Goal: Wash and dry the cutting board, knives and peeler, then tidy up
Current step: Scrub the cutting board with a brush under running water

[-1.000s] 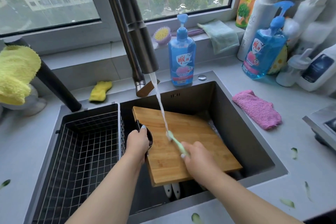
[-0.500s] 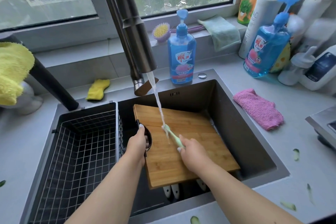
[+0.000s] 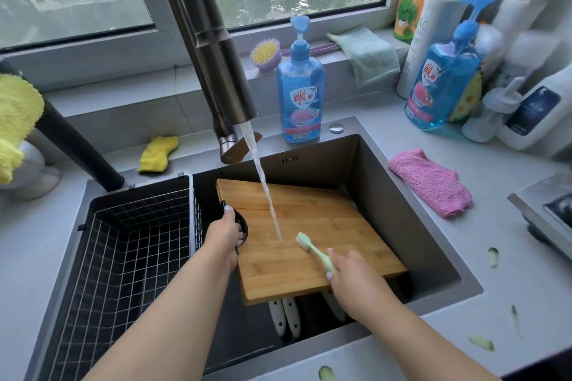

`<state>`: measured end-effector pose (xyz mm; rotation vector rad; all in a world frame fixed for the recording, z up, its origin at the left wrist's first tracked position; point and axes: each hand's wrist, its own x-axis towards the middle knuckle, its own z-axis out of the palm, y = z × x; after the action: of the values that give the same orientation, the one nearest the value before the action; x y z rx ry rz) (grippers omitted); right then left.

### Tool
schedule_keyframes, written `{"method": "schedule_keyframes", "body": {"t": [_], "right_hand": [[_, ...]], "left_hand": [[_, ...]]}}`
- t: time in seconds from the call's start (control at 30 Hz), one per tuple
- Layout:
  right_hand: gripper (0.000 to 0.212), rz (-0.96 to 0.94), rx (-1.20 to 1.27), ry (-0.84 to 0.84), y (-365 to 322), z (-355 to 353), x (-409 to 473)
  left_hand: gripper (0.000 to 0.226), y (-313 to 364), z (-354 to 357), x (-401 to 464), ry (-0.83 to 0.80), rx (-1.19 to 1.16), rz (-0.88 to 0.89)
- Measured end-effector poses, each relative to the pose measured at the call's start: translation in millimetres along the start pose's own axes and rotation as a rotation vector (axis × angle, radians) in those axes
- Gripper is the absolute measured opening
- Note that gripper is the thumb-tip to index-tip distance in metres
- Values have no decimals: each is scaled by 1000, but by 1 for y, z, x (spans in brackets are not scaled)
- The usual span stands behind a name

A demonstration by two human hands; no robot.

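Sink (image 3: 387,195) took the whole job; wire basket (image 3: 130,257) sat in its left half, probably staged for draining. Cutting board (image 3: 309,241) lay tilted across the right half, far edge high — likely so water from the faucet (image 3: 226,71) ran off instead of pooling; the stream landed mid-board. Left hand (image 3: 224,233) was curled round the dark handle ring on the board's left edge, steadying it against the scrubbing. Right hand (image 3: 349,272) was closed on a green toothbrush (image 3: 312,249), head down on the wood just beside the stream — scrub and rinse together. White knife handles (image 3: 286,315) stuck out beneath the board, seemingly parked for later. Peeler: not visible.
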<state>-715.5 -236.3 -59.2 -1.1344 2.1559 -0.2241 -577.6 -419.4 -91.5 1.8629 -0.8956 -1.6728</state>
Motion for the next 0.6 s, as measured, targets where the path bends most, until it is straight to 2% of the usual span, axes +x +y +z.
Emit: {"method": "schedule_keyframes", "body": {"t": [0.13,0.2,0.33,0.4,0.5,0.6], "right_hand": [[52,-223,103,-79,-22,5,-22],[51,-266,135,-136,-25,5,-36],[49,-59,-72,-46,-1,-13,-10],[50,-32,-105,16,-1,-19,-5],[50,-199,73,3,-24,-9,-20],[49,-336,27,-29,-40,10,-27]], "left_hand": [[60,7,-8,9,50,50,-67],[59,9,-13,12,27,57,-99],[58,6,-23,13,26,6,-156],[55,4,-25,10,20,-12,-172],[53,5,-25,4,32,-29,-168],[51,5,-27,3,26,-32,-168]]}}
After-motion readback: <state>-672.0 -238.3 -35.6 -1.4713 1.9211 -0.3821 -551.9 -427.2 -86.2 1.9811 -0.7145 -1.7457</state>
